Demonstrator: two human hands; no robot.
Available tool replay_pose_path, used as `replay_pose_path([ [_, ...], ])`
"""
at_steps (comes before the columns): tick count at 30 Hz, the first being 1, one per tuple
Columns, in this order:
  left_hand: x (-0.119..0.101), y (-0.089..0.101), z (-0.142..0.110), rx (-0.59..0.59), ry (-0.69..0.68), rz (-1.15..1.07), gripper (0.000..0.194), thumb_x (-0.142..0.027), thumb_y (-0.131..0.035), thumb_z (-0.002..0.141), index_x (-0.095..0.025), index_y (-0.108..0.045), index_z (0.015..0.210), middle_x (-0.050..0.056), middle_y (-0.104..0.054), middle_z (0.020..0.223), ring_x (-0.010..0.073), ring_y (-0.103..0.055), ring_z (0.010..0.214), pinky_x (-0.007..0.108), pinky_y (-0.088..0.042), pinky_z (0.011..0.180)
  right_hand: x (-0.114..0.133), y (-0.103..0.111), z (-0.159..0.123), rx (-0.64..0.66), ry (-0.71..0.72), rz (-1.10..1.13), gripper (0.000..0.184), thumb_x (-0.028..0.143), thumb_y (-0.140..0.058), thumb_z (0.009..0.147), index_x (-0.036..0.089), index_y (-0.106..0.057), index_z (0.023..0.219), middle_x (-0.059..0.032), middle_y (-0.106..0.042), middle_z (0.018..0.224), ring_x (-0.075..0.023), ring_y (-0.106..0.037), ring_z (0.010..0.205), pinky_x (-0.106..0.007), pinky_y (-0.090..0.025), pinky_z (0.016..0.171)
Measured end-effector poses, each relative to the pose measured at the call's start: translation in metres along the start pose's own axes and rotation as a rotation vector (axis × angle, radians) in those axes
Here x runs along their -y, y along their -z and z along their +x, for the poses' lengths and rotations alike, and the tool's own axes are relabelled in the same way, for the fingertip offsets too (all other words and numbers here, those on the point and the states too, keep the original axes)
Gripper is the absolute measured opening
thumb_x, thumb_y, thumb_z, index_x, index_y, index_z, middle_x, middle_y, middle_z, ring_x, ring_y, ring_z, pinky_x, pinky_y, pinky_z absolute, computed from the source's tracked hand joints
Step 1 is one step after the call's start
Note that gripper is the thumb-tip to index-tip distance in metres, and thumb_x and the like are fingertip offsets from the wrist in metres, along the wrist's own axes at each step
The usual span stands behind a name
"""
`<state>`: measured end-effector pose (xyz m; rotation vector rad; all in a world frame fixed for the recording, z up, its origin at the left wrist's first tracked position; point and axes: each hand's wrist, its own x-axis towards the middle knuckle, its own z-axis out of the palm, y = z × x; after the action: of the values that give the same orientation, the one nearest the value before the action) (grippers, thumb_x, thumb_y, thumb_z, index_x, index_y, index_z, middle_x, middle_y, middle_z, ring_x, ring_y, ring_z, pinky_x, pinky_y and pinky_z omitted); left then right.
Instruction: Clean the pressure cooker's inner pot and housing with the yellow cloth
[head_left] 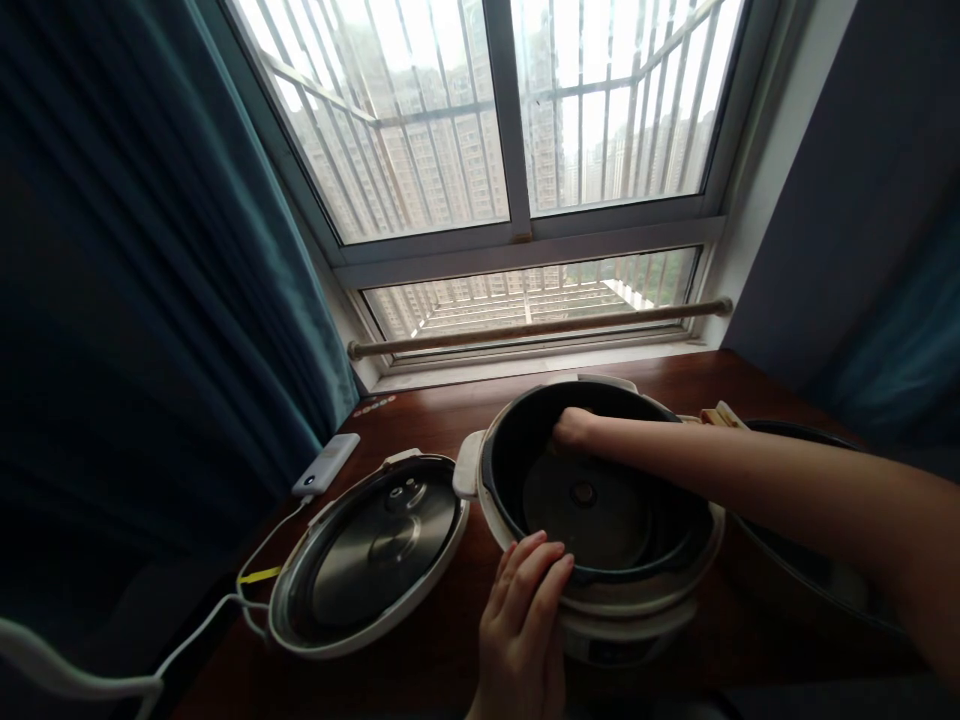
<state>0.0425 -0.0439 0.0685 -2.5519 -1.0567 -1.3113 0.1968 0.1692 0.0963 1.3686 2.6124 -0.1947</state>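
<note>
A white electric pressure cooker (630, 650) stands with its top off, and its dark inner wall and round base plate (583, 494) show. My left hand (525, 615) is closed over the near left rim, fingers bent across the edge and thumb hidden. Deep inside the cooker, my right hand (574, 430) is closed like a fist against the far inner wall. Its fingertips face away from me. A small yellowish bit shows under them, too dark to name. To the left lies the cooker's round lid (367, 555), its metal inner side up.
A white power bank (328, 464) with a white cable (199, 640) lies left of the lid on the brown wooden table (442, 425). Under my right forearm sits a dark pot (817, 560). A blue curtain (247, 250) hangs at left, and a window rail (540, 328) runs behind.
</note>
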Motion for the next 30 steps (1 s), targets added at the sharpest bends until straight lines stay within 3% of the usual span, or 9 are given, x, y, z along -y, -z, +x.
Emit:
replay_pose_path([
  [3,-0.001,-0.001,0.000,-0.008,0.002,0.000,0.044,-0.005,-0.037,0.080,-0.012,-0.047,0.123,0.012,-0.052,0.120,0.0228,-0.040,0.122,0.038,-0.033,0.103,-0.002,0.006,-0.010,0.081,0.059,-0.066,0.015,0.015,-0.053,0.081,0.012,-0.067,0.076,-0.0102,-0.066,0.088,-0.0207,-0.060,0.090,-0.031,-0.045,0.080],
  [7,-0.002,0.000,0.000,0.006,0.009,-0.008,0.046,-0.004,-0.037,0.080,-0.012,-0.046,0.124,0.012,-0.051,0.121,0.0229,-0.039,0.123,0.039,-0.033,0.103,-0.009,0.011,-0.030,0.124,0.075,-0.118,0.023,0.008,-0.047,0.079,0.011,-0.070,0.080,-0.0141,-0.067,0.092,-0.0245,-0.061,0.092,-0.032,-0.044,0.076],
  [14,-0.005,0.002,0.002,0.016,0.030,-0.033,0.047,-0.004,-0.037,0.080,-0.014,-0.043,0.126,0.012,-0.051,0.121,0.0236,-0.040,0.123,0.043,-0.037,0.101,-0.001,0.017,-0.061,0.358,0.086,-0.110,0.020,0.007,-0.066,0.058,0.010,-0.070,0.077,-0.0125,-0.068,0.081,-0.0249,-0.063,0.080,-0.031,-0.045,0.068],
  [17,-0.008,0.000,0.002,-0.003,0.050,-0.035,0.046,-0.004,-0.037,0.081,-0.015,-0.045,0.125,0.012,-0.052,0.120,0.0236,-0.041,0.123,0.043,-0.039,0.099,0.019,0.017,-0.079,0.465,0.128,-0.043,0.020,0.016,-0.065,0.062,0.011,-0.070,0.080,-0.0084,-0.067,0.075,-0.0194,-0.062,0.070,-0.025,-0.044,0.060],
  [22,-0.012,0.010,0.010,0.022,0.086,-0.010,0.042,-0.004,-0.038,0.082,-0.018,-0.050,0.120,0.010,-0.056,0.118,0.0219,-0.044,0.120,0.041,-0.042,0.098,0.046,0.037,-0.109,0.526,0.196,0.056,0.030,0.024,-0.052,0.077,0.010,-0.067,0.099,-0.0107,-0.068,0.088,-0.0186,-0.062,0.072,-0.024,-0.041,0.055],
  [24,-0.015,0.018,0.020,0.047,0.094,-0.016,0.038,-0.005,-0.038,0.082,-0.018,-0.053,0.115,0.008,-0.059,0.114,0.0206,-0.049,0.115,0.039,-0.043,0.096,0.047,0.051,-0.125,0.446,0.157,0.043,0.031,0.025,-0.049,0.081,0.007,-0.065,0.101,-0.0152,-0.067,0.091,-0.0227,-0.063,0.077,-0.027,-0.042,0.057],
  [25,-0.017,0.021,0.028,0.057,0.113,-0.024,0.036,-0.006,-0.039,0.082,-0.018,-0.054,0.113,0.008,-0.060,0.112,0.0198,-0.051,0.112,0.037,-0.044,0.095,0.046,0.057,-0.134,0.339,0.111,0.033,0.031,0.024,-0.048,0.082,0.007,-0.065,0.100,-0.0167,-0.066,0.092,-0.0244,-0.063,0.079,-0.028,-0.042,0.059],
  [28,-0.023,0.026,0.056,0.168,0.208,-0.035,0.032,-0.012,-0.039,0.085,-0.018,-0.054,0.113,0.010,-0.057,0.119,0.0190,-0.054,0.109,0.034,-0.047,0.092,0.045,0.061,-0.169,-0.224,-0.094,0.087,0.026,0.023,-0.043,0.086,0.011,-0.063,0.097,-0.0141,-0.066,0.094,-0.0240,-0.062,0.083,-0.030,-0.043,0.066],
  [30,-0.027,0.024,0.078,0.350,0.203,-0.051,0.032,-0.020,-0.039,0.088,-0.019,-0.053,0.116,0.009,-0.054,0.124,0.0199,-0.053,0.111,0.035,-0.045,0.093,0.049,0.048,-0.192,-0.599,-0.183,0.221,0.023,0.022,-0.041,0.087,0.016,-0.062,0.096,-0.0090,-0.065,0.093,-0.0199,-0.062,0.082,-0.029,-0.043,0.069],
])
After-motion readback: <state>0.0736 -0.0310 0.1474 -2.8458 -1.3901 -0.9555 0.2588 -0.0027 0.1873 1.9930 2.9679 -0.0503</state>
